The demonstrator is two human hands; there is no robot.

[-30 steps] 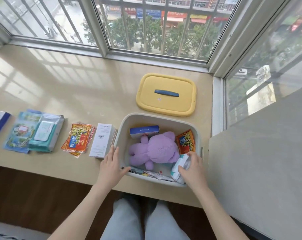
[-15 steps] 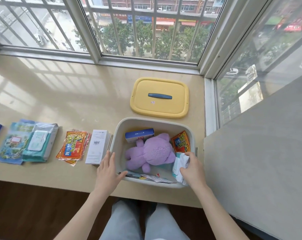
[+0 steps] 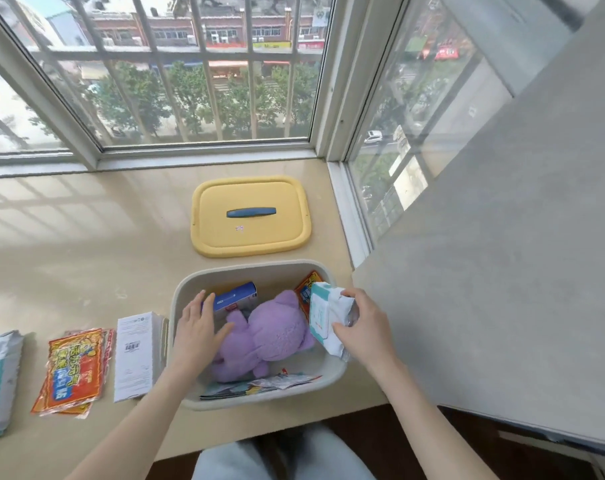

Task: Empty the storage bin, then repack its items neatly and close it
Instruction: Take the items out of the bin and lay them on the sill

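Home bay-window ledge (image 3: 86, 254), barred windows (image 3: 204, 98), trees (image 3: 138, 95) outside

The purple plush (image 3: 273, 336) crowds the bin (image 3: 252, 266); bare floor shows near-right.

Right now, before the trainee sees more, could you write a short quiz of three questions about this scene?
1. Where does the yellow lid lie in relation to the grey bin?
2. True or false: the bin is already empty.
3. What does the right hand hold? A: the lid. B: a white wipes pack. C: nothing.

Key:
1. Flat on the sill, beyond the bin and off it.
2. False.
3. B.
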